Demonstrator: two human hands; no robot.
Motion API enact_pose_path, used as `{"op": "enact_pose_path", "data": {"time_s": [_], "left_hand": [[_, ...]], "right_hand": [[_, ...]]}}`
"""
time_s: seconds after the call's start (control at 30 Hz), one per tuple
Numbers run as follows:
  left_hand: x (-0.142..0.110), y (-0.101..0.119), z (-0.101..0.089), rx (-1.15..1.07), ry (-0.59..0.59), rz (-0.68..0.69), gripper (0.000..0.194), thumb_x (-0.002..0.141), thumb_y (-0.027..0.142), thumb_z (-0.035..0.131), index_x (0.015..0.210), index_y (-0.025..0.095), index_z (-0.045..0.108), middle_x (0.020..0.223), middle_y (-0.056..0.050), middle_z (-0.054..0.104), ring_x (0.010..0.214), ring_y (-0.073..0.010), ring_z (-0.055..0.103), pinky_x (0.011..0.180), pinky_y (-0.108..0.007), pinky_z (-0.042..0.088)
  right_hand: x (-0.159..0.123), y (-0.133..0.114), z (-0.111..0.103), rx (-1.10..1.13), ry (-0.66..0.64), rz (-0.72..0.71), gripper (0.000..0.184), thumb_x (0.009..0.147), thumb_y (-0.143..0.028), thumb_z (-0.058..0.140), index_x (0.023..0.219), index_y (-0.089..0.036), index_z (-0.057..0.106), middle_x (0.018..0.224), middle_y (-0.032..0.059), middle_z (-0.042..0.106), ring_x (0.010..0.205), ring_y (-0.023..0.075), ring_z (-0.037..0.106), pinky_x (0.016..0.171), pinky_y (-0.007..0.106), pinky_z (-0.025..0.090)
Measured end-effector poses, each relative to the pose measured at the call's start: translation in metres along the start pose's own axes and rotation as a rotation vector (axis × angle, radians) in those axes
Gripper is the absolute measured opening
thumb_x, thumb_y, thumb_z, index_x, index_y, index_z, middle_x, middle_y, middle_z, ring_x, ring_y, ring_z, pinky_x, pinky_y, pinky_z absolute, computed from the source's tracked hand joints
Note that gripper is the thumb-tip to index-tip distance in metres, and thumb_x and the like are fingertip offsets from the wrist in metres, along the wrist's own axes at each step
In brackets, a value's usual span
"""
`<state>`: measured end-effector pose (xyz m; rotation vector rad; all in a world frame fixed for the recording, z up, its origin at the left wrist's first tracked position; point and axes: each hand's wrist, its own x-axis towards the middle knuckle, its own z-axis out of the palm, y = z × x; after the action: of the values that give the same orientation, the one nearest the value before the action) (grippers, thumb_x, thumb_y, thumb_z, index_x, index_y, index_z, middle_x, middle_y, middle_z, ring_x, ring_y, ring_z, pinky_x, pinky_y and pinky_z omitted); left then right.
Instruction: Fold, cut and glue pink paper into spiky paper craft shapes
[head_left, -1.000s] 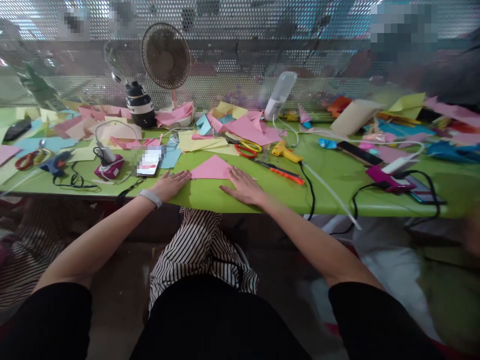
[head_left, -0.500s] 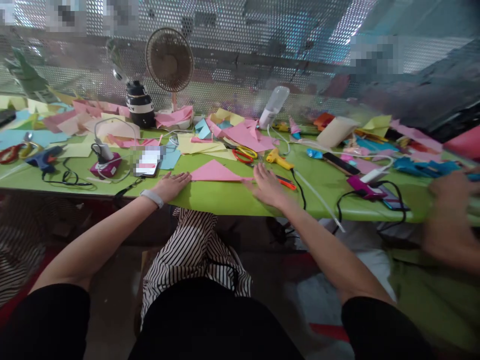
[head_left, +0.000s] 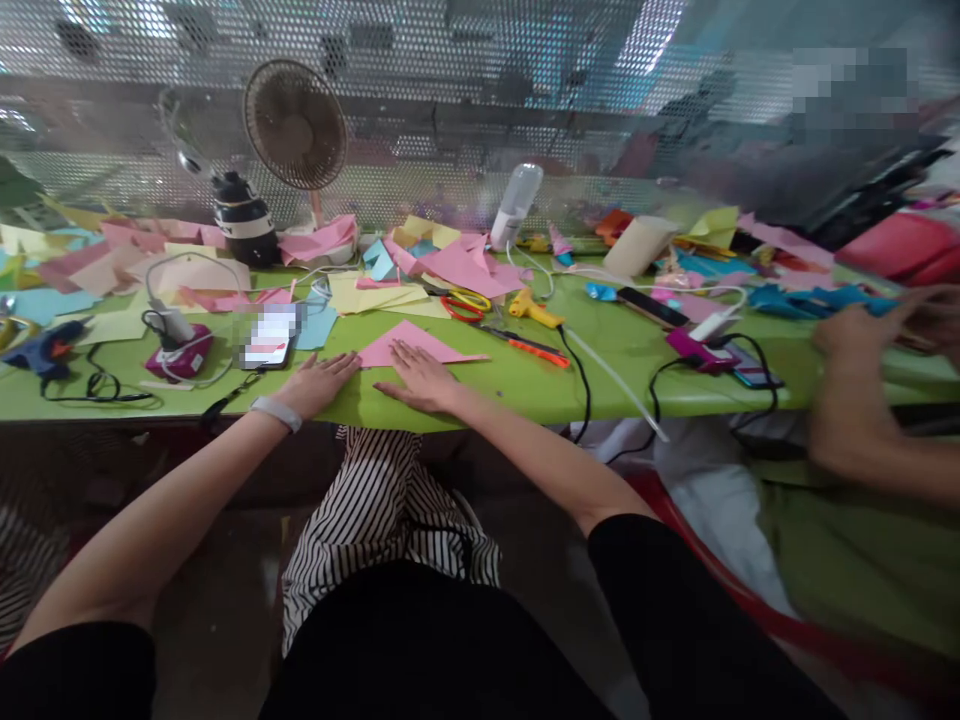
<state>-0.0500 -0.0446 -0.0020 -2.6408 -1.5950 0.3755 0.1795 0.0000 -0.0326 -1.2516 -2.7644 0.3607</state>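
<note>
A pink sheet of paper [head_left: 409, 335], folded into a triangle, lies flat near the front edge of the green table [head_left: 517, 395]. My left hand [head_left: 319, 382] rests flat at its left corner, fingers stretched out. On the lower middle of the triangle, close to the fold, lies my right hand [head_left: 420, 377], fingers extended and palm down. The paper's right corner sticks out beyond that hand. To the right of the paper are a red-handled utility knife [head_left: 534, 349] and a yellow glue gun [head_left: 534, 308]. Scissors [head_left: 466, 304] lie just behind.
A phone [head_left: 271, 335] and a purple power adapter [head_left: 178, 352] lie left of my hands. Behind stand a fan [head_left: 295, 125], a black bottle [head_left: 245, 222] and piles of coloured paper [head_left: 465, 264]. At right, a co-worker's hands [head_left: 859, 335] are near blue paper.
My right hand has moved left, from the triangle's right corner to its middle. My left hand stays at the left corner. The view has shifted to the right.
</note>
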Motion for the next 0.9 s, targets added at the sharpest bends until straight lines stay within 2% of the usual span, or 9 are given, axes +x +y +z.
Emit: {"op": "enact_pose_path", "data": {"time_s": [0.17, 0.33, 0.47, 0.6, 0.7, 0.77, 0.8, 0.87, 0.9], "left_hand": [[-0.002, 0.001, -0.004, -0.032, -0.012, 0.001, 0.065, 0.094, 0.005, 0.023, 0.158, 0.018, 0.023, 0.163, -0.013, 0.026, 0.148, -0.0239, 0.031, 0.117, -0.053, 0.028], [-0.005, 0.002, -0.006, -0.057, -0.021, -0.026, 0.065, 0.095, 0.006, 0.024, 0.158, 0.023, 0.023, 0.163, -0.011, 0.027, 0.149, -0.0226, 0.030, 0.117, -0.054, 0.026], [-0.011, -0.002, -0.006, -0.050, -0.033, -0.036, 0.068, 0.092, 0.004, 0.025, 0.158, 0.019, 0.022, 0.163, -0.013, 0.026, 0.148, -0.0240, 0.031, 0.117, -0.056, 0.025], [-0.021, -0.007, -0.007, -0.025, -0.080, -0.046, 0.074, 0.085, 0.003, 0.032, 0.158, 0.018, 0.023, 0.164, -0.011, 0.023, 0.150, -0.0222, 0.027, 0.119, -0.052, 0.022], [-0.025, -0.012, -0.016, -0.019, -0.128, -0.065, 0.073, 0.084, 0.004, 0.034, 0.156, 0.014, 0.026, 0.164, -0.012, 0.025, 0.150, -0.0210, 0.026, 0.120, -0.047, 0.024], [-0.022, -0.015, -0.030, -0.023, -0.075, -0.095, 0.068, 0.085, 0.007, 0.036, 0.153, 0.009, 0.031, 0.162, -0.015, 0.029, 0.147, -0.0225, 0.033, 0.116, -0.041, 0.031], [-0.018, -0.015, -0.038, -0.029, -0.009, -0.114, 0.064, 0.087, 0.012, 0.037, 0.151, 0.008, 0.034, 0.160, -0.017, 0.033, 0.144, -0.0242, 0.038, 0.114, -0.040, 0.035], [-0.006, -0.010, -0.056, -0.071, 0.141, -0.176, 0.054, 0.089, 0.022, 0.041, 0.142, 0.013, 0.048, 0.146, -0.015, 0.053, 0.128, -0.0263, 0.055, 0.103, -0.038, 0.045], [0.003, -0.005, -0.064, -0.101, 0.200, -0.198, 0.046, 0.089, 0.025, 0.042, 0.132, 0.015, 0.058, 0.135, -0.013, 0.062, 0.120, -0.0257, 0.060, 0.097, -0.037, 0.048]], "right_hand": [[-0.046, 0.040, -0.009, 0.013, 0.014, 0.140, 0.102, 0.089, -0.079, 0.008, 0.159, -0.005, 0.014, 0.166, 0.0145, 0.010, 0.154, 0.0293, 0.009, 0.125, 0.045, 0.010], [-0.077, 0.073, -0.008, -0.041, 0.036, 0.248, 0.104, 0.089, -0.079, 0.008, 0.157, 0.000, 0.019, 0.165, 0.0187, 0.013, 0.153, 0.0298, 0.010, 0.125, 0.044, 0.011], [-0.087, 0.082, -0.008, -0.064, 0.026, 0.280, 0.102, 0.090, -0.078, 0.008, 0.157, -0.002, 0.019, 0.165, 0.0191, 0.014, 0.153, 0.0308, 0.011, 0.124, 0.048, 0.013], [-0.088, 0.082, -0.012, -0.077, -0.007, 0.278, 0.103, 0.090, -0.077, 0.008, 0.156, 0.001, 0.019, 0.164, 0.0204, 0.015, 0.153, 0.0315, 0.012, 0.123, 0.049, 0.014], [-0.086, 0.082, -0.021, -0.067, -0.044, 0.270, 0.104, 0.090, -0.076, 0.011, 0.154, 0.005, 0.023, 0.163, 0.0226, 0.020, 0.152, 0.0328, 0.016, 0.123, 0.048, 0.016], [-0.081, 0.082, -0.032, -0.052, -0.030, 0.243, 0.101, 0.091, -0.075, 0.017, 0.152, 0.005, 0.028, 0.160, 0.0237, 0.027, 0.151, 0.0337, 0.022, 0.123, 0.046, 0.020], [-0.077, 0.080, -0.039, -0.052, 0.010, 0.228, 0.098, 0.092, -0.074, 0.021, 0.151, 0.004, 0.032, 0.158, 0.0239, 0.032, 0.149, 0.0345, 0.026, 0.121, 0.046, 0.023], [-0.066, 0.074, -0.052, -0.066, 0.166, 0.213, 0.087, 0.093, -0.070, 0.031, 0.142, 0.000, 0.048, 0.149, 0.0240, 0.047, 0.142, 0.0363, 0.039, 0.116, 0.045, 0.031], [-0.059, 0.070, -0.058, -0.059, 0.244, 0.228, 0.077, 0.094, -0.066, 0.035, 0.133, -0.004, 0.058, 0.140, 0.0226, 0.056, 0.133, 0.0360, 0.049, 0.111, 0.045, 0.037]]}}
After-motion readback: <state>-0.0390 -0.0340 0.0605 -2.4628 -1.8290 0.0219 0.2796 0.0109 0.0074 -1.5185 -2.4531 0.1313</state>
